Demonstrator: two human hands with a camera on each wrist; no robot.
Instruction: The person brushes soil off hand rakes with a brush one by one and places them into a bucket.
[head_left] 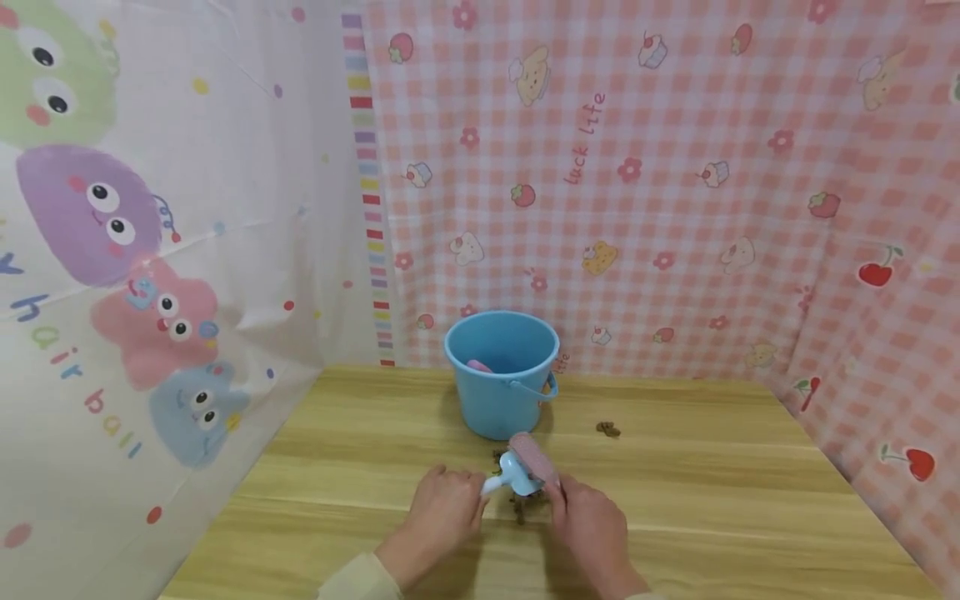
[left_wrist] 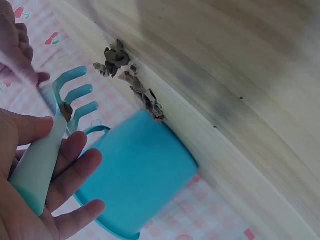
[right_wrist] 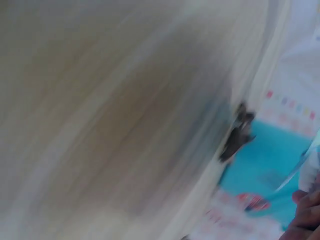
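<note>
My left hand (head_left: 446,504) grips the pale handle of a small light-blue toy rake (head_left: 516,475). In the left wrist view, a brown scrap (left_wrist: 66,111) sits against the rake's curved tines. My right hand (head_left: 592,521) holds a pink toy shovel (head_left: 532,457), its blade tilted close over the rake head. Whether the two tools touch, I cannot tell. Below them, dry brown leaf-like bits (head_left: 519,510) lie on the wooden table. A blue bucket (head_left: 498,408) stands upright just beyond the tools. The right wrist view is blurred and catches only my fingers at its edge.
Something pink (head_left: 477,366) shows inside the bucket, mostly hidden by its wall. The bucket's handle (head_left: 543,392) hangs down on the right side. Another small brown clump (head_left: 608,429) lies right of the bucket. Patterned curtains (head_left: 637,217) enclose the wooden table (head_left: 697,475).
</note>
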